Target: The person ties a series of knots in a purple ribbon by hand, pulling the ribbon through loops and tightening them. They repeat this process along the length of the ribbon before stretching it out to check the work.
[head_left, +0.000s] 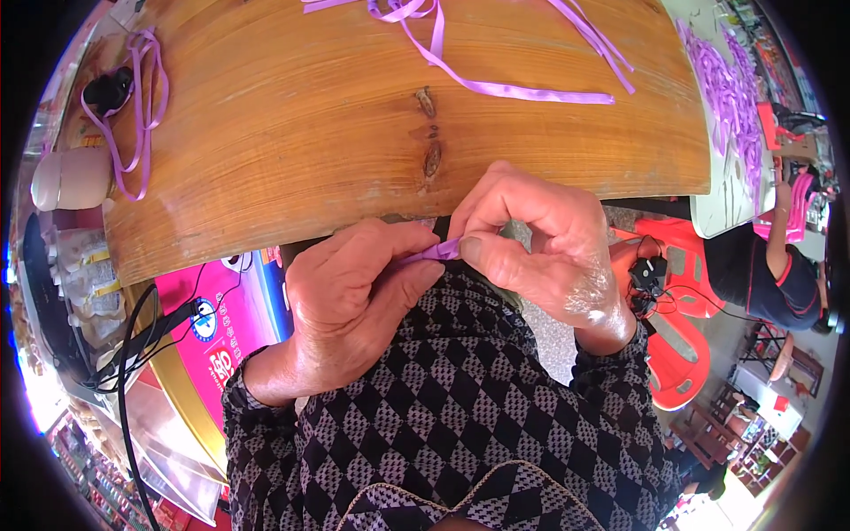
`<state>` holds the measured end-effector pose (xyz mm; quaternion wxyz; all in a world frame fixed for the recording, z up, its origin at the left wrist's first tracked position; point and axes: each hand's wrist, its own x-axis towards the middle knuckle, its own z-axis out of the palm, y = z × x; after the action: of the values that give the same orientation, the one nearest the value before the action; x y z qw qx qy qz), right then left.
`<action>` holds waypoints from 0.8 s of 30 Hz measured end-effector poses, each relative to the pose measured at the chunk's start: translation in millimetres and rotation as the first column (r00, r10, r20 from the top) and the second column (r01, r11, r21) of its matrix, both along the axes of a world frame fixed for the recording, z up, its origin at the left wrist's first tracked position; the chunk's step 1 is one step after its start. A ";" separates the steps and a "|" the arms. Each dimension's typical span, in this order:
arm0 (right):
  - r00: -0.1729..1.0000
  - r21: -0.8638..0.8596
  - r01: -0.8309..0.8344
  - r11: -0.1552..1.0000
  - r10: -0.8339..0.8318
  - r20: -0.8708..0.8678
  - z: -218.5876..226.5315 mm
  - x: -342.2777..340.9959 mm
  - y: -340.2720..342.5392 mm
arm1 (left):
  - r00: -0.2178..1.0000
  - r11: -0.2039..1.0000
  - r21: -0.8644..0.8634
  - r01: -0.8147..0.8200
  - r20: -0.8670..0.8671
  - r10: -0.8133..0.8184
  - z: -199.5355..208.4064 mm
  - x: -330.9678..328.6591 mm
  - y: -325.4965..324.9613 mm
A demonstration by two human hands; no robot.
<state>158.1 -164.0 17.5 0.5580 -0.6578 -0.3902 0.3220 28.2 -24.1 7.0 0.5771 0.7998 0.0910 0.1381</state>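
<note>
A short stretch of purple ribbon runs between my two hands, just off the near edge of the wooden table. My left hand pinches one part of it between thumb and forefinger. With thumb and fingertips my right hand grips the other part, close beside the left fingertips. The rest of this ribbon is hidden inside my hands. Further purple ribbons lie loose across the far side of the table.
At the table's left are a looped purple ribbon with a black object and a pale rounded container. A heap of purple ribbons covers a white table at right. Beyond are a red plastic chair and another person.
</note>
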 end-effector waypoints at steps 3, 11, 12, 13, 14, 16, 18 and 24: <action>0.988 0.017 -0.038 0.999 0.035 0.151 -0.2 3.0 -0.7 | 0.996 0.993 -0.111 0.039 -0.073 -0.047 4.6 -1.8 1.2; 0.961 0.090 -0.025 0.996 -0.001 0.277 -4.8 4.7 0.2 | 0.956 0.845 -0.511 -0.158 -0.292 0.003 7.9 -2.0 -2.8; 0.959 0.079 -0.036 0.996 0.012 0.282 -5.1 4.7 0.3 | 0.956 0.845 -0.511 -0.159 -0.293 0.003 7.1 -2.1 -2.8; 0.960 0.079 -0.036 0.996 0.012 0.281 -5.6 4.9 0.1 | 0.962 0.867 -0.474 -0.153 -0.272 0.021 6.1 -2.3 -2.8; 0.960 0.075 -0.037 0.996 0.014 0.281 -6.4 5.0 -0.3 | 0.968 0.887 -0.437 -0.148 -0.249 0.039 4.7 -2.4 -2.9; 0.960 0.071 -0.037 0.997 0.016 0.281 -6.8 4.1 -0.8 | 0.991 0.926 -0.369 -0.076 -0.131 0.029 -3.5 0.5 -0.4; 0.970 0.082 -0.015 0.997 -0.006 0.243 -7.1 2.3 -1.9 | 1.000 0.957 -0.289 -0.011 -0.013 0.008 -4.0 1.1 -1.0; 0.927 0.124 -0.006 0.992 -0.040 0.372 -8.9 1.7 -4.5 | 0.945 0.731 -0.653 -0.199 -0.326 -0.034 6.2 2.7 -1.6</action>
<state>159.8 -168.4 8.5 0.5157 -0.6748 -0.5026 0.1614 30.9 -25.7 13.2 0.7992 0.5408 0.2621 -0.0087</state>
